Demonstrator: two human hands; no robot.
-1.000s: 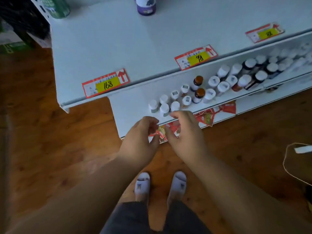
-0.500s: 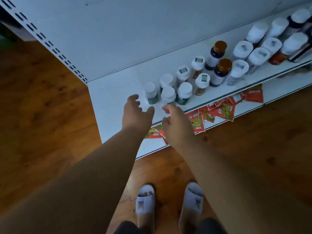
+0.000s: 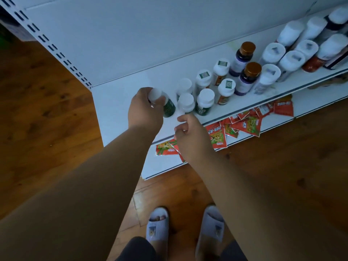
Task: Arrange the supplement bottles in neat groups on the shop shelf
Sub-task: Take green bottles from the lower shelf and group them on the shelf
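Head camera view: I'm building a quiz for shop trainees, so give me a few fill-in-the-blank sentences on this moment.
1. The left hand grips a green bottle by its ____ cap.
2. The two purple bottles have ____ caps.
3. The right hand holds ____.
4. Red packets lie ____ the bottle shelf.

Missing: white; brown; nothing; below

The cap and upper body of the green-labelled bottle (image 3: 168, 107) are partly covered by the left hand (image 3: 145, 110). Label print on the small white-capped bottles (image 3: 204, 102) is too small to be read. The large bottles (image 3: 333, 48) at two o'clock are blurred and cut off by the right edge. Several red packets (image 3: 216, 137) are partly hidden under the shelf lip (image 3: 244, 108) and behind the right hand (image 3: 192, 137), whose fingertips are curled out of sight.
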